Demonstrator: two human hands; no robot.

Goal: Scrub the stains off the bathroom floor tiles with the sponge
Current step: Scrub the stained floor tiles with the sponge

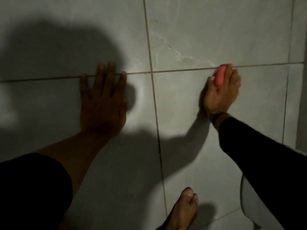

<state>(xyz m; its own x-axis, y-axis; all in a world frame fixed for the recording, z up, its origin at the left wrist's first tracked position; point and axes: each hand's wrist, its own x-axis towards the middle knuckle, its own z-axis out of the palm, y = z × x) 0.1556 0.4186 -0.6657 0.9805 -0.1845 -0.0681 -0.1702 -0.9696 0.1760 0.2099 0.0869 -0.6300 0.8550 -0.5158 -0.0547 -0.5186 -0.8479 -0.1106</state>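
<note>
Pale grey floor tiles [191,27] with brownish grout lines fill the view. My right hand [222,95] is shut on a pink sponge [219,77] and presses it onto the horizontal grout line at the right. A thin whitish streak [181,55] runs across the tile just beyond the sponge. My left hand [103,100] lies flat on the floor at the left, in shadow, fingers spread over the same grout line and holding nothing.
My bare foot [184,211] stands on the tile at the bottom centre. A white rounded object [247,201] shows under my right sleeve at the lower right. A raised tiled edge [300,97] runs along the right side. Large dark shadows cover the left.
</note>
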